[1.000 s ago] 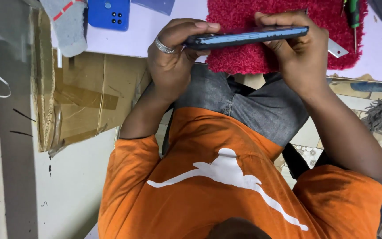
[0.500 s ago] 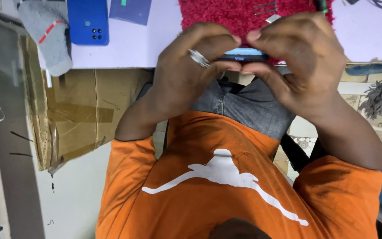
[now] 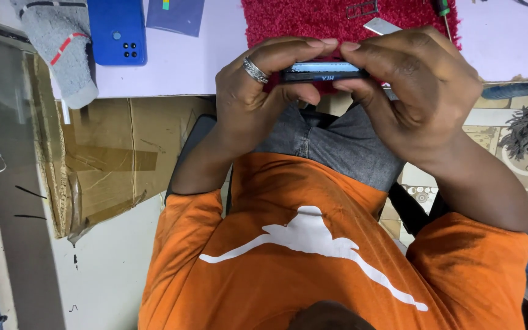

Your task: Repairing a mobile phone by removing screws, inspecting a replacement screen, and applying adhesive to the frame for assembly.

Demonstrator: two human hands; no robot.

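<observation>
Red mat [image 3: 313,21] — both hands clasp phone [image 3: 322,71]

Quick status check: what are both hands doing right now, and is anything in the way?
Left hand and right hand both grip the phone edge-on. Phone held above red mat. Nothing blocking.

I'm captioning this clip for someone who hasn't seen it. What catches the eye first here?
Two hands, the left hand wearing a ring and the right hand, pinch a dark phone edge-on at the middle top. Behind them a red shaggy mat lies on the white table, with a blue phone at upper left.
</observation>
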